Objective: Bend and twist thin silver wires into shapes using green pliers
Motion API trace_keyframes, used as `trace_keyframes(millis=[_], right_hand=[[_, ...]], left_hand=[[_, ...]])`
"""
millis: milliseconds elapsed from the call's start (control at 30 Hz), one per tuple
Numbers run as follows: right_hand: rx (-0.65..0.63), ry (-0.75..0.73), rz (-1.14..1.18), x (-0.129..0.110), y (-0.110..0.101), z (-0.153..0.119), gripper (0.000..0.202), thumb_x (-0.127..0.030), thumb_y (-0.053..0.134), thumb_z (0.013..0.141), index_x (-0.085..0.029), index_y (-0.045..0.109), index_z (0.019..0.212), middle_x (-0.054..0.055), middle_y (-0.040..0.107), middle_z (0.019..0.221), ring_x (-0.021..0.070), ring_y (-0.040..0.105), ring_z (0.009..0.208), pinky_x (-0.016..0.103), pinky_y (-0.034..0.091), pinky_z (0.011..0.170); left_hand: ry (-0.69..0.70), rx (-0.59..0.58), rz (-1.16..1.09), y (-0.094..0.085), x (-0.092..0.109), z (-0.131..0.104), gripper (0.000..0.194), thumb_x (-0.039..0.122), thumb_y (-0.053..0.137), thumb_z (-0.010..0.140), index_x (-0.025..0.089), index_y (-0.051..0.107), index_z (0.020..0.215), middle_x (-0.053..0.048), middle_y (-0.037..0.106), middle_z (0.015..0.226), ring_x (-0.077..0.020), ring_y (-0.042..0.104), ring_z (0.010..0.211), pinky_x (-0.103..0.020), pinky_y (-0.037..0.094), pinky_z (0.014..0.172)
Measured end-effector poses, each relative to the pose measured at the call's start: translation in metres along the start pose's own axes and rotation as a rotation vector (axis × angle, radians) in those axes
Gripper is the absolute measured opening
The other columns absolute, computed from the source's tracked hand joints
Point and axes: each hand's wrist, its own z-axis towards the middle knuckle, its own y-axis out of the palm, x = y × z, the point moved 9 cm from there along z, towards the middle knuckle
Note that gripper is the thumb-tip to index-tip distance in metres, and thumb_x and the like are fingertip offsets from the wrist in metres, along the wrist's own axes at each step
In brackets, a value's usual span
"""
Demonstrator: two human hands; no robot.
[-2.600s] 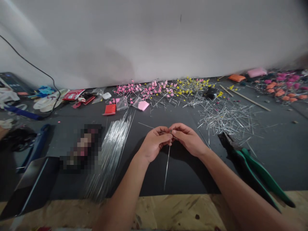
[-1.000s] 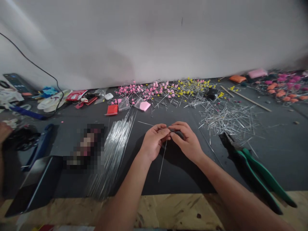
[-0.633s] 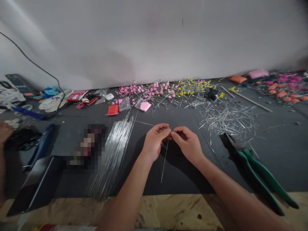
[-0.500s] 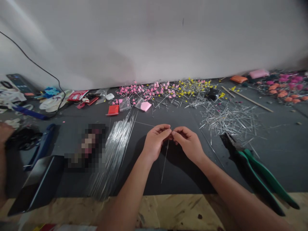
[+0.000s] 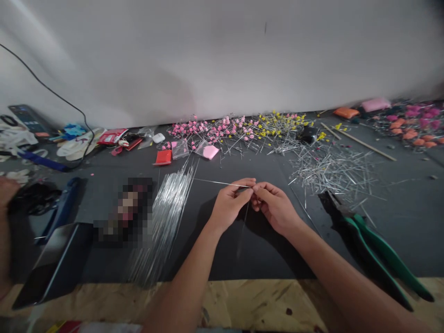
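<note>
My left hand [image 5: 229, 203] and my right hand [image 5: 277, 206] meet fingertip to fingertip above the dark table mat. Both pinch a thin silvery wire [image 5: 213, 181]. One length of it sticks out to the left across my left fingers; a blurred length hangs down below the fingertips. The point where the wire is gripped is hidden by my fingers. To the left of my hands lies a bundle of long straight wires [image 5: 171, 199]. Green-handled pliers [image 5: 357, 231] rest to the right, beside my right forearm.
Short wire pieces [image 5: 329, 169] are heaped behind the pliers. Along the wall lie pink-tipped wires [image 5: 211, 129] and yellow-tipped wires [image 5: 284, 122]. A red packet [image 5: 163, 157] sits behind the bundle. At left are a dark flat device [image 5: 52, 263], a blue-handled tool [image 5: 62, 208] and another person's hand [image 5: 7, 190].
Both hands have shifted slightly right, still pinching. The leftward length of wire shows more plainly across my left fingers, and the hanging length has swung and blurred.
</note>
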Motion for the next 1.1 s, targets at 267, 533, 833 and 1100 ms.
trace_keyframes(millis=[267,533,833,1100], right_hand=[[0.011,0.042,0.079,0.004,-0.001,-0.002,0.014,-0.029,0.068,0.069,-0.017,0.061,0.066,-0.004,0.053,0.055,0.0062,0.049,0.05,0.018,0.041,0.046],[-0.016,0.069,0.061,0.005,0.0,-0.003,0.012,-0.029,0.066,0.071,-0.019,0.061,0.07,-0.004,0.054,0.057,0.0067,0.049,0.051,0.019,0.042,0.05],[-0.067,0.095,0.1,0.007,0.004,-0.004,0.012,-0.03,0.065,0.074,-0.018,0.062,0.07,-0.003,0.057,0.058,0.0068,0.05,0.052,0.019,0.042,0.052],[-0.107,0.185,0.027,0.011,0.001,-0.004,0.014,-0.032,0.067,0.071,-0.019,0.062,0.07,-0.002,0.06,0.064,0.0064,0.053,0.055,0.019,0.046,0.055]], left_hand=[[-0.001,-0.054,0.09,0.003,0.001,-0.002,0.026,0.026,0.061,0.074,0.018,0.065,0.099,-0.007,0.063,0.107,-0.0158,0.061,0.085,-0.03,0.049,0.078],[0.029,-0.046,0.147,0.001,0.009,-0.004,0.022,0.027,0.062,0.073,0.018,0.068,0.092,-0.008,0.063,0.105,-0.0184,0.059,0.095,-0.031,0.047,0.083],[0.019,-0.023,0.126,-0.002,0.006,-0.005,0.022,0.028,0.062,0.074,0.017,0.067,0.091,-0.007,0.065,0.097,-0.0142,0.062,0.075,-0.027,0.051,0.07],[0.073,0.012,0.248,-0.005,0.015,-0.006,0.014,0.027,0.061,0.074,0.02,0.07,0.083,-0.006,0.067,0.092,-0.0164,0.062,0.084,-0.028,0.048,0.077]])
